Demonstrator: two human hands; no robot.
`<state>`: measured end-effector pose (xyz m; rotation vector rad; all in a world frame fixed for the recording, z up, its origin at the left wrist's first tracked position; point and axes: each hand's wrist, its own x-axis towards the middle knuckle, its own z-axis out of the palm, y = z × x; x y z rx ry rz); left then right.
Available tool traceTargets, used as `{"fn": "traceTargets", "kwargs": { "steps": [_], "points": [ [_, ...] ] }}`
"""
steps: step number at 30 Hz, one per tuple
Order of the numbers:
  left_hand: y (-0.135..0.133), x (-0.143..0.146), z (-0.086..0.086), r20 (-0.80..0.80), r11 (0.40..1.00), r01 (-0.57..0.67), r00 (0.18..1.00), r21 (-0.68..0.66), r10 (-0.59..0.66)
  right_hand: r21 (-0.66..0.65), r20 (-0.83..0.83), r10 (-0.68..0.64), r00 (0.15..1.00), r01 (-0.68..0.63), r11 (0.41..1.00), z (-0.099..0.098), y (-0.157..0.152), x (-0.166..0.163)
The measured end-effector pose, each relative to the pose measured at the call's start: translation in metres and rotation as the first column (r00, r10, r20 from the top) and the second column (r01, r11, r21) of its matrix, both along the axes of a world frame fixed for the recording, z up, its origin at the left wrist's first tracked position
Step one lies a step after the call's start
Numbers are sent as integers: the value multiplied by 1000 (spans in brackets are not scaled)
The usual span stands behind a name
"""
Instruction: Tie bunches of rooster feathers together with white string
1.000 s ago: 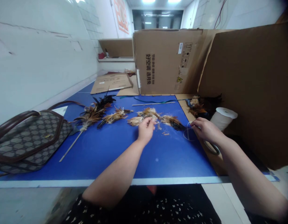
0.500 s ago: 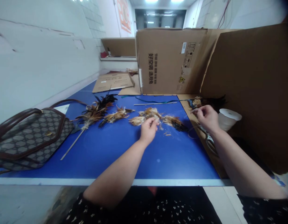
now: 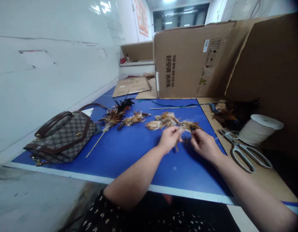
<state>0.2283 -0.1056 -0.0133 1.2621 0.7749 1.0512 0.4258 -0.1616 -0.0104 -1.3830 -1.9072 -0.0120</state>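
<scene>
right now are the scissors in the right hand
No, the scissors lie on the cardboard beside the white spool, apart from the right hand.

There are two bare hands, one left [image 3: 170, 139] and one right [image 3: 204, 143], at one blue bench with a white edge [image 3: 129, 149]. Thin pale sticks number two: a front stick [image 3: 95, 145] and a back stick [image 3: 173, 108]. I count one patterned grey-brown handbag [image 3: 69, 137], one pair of metal-handled scissors [image 3: 241, 146], one off-white wound spool [image 3: 256, 130] and one narrow teal ribbon [image 3: 176, 106]. The brown-and-tan feather bundles [image 3: 167, 119] overlap, so their total cannot be told.
</scene>
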Motion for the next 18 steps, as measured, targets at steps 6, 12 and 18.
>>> {"fn": "traceTargets", "kwargs": {
  "steps": [6,12,18],
  "points": [
    [-6,7,-10,75,945,280,960,-171,-271,41,-16,90,996,-89,995,-5,-5,0],
    [-3,4,-5,208,930,319,937,-185,-280,40,-102,147,984,-144,989,-4,-11,-4],
    [-3,3,-2,172,930,312,944,-196,-280,-44,-330,161,930,-186,982,0,-18,-7]
  ]
}}
